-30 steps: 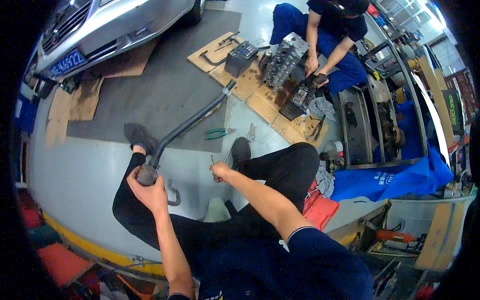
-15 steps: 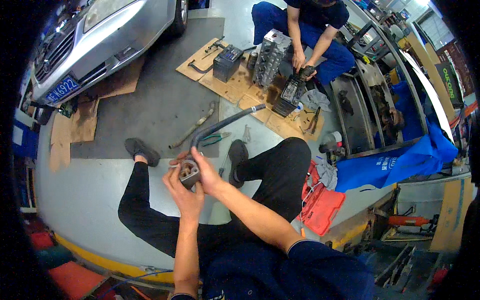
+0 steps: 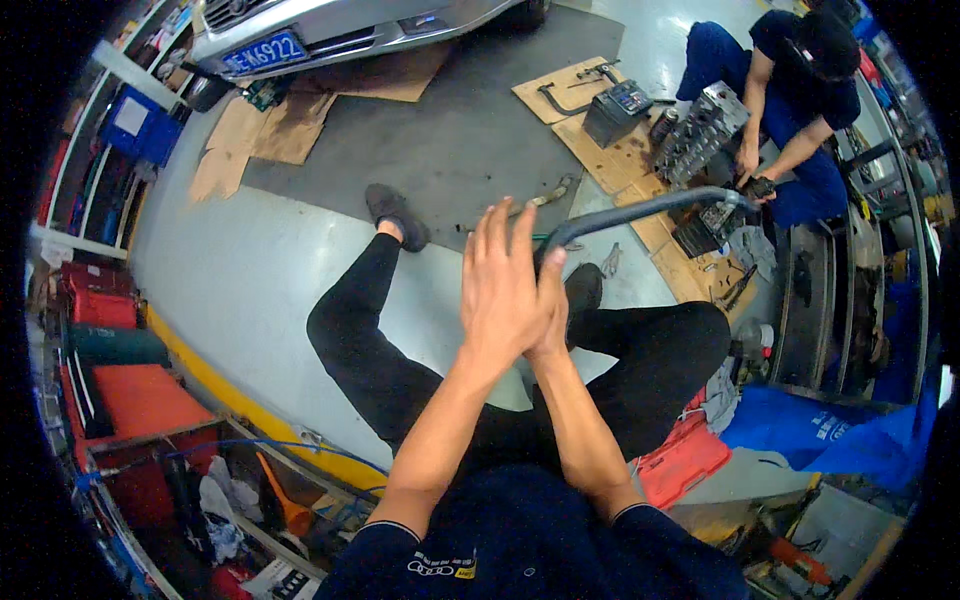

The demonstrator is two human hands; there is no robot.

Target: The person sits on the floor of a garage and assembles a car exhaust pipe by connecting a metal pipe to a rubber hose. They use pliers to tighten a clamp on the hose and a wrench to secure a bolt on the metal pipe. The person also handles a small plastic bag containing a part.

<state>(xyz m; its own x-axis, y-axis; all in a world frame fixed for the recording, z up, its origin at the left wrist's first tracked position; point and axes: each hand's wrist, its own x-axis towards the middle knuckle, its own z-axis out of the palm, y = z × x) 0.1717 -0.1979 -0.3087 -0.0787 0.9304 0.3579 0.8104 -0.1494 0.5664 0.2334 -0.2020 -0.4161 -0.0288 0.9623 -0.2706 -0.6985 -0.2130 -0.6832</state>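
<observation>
My left hand [image 3: 497,290] is stretched out in front of me, its back toward me. Its fingers are spread and its thumb lies beside the near end of a bent black hose [image 3: 640,212]. Partly behind it, my right hand [image 3: 549,325] holds the hose low down, its fingers mostly hidden. From my hands the hose curves up to the right, with a pale band near its far end. The grey block-like fitting seen in my hands before is hidden now.
Ahead right, cardboard [image 3: 640,225] bears a car battery [image 3: 614,112], an engine cylinder head [image 3: 703,133] and tools. A co-worker [image 3: 810,90] handles a dark part there. A silver car [image 3: 370,30] stands ahead, a red case [image 3: 685,462] by my right knee, cluttered shelving [image 3: 150,450] left.
My view has swung left. My left hand has come off the grey fitting and straightened its fingers, now covering the fitting and much of my right hand.
</observation>
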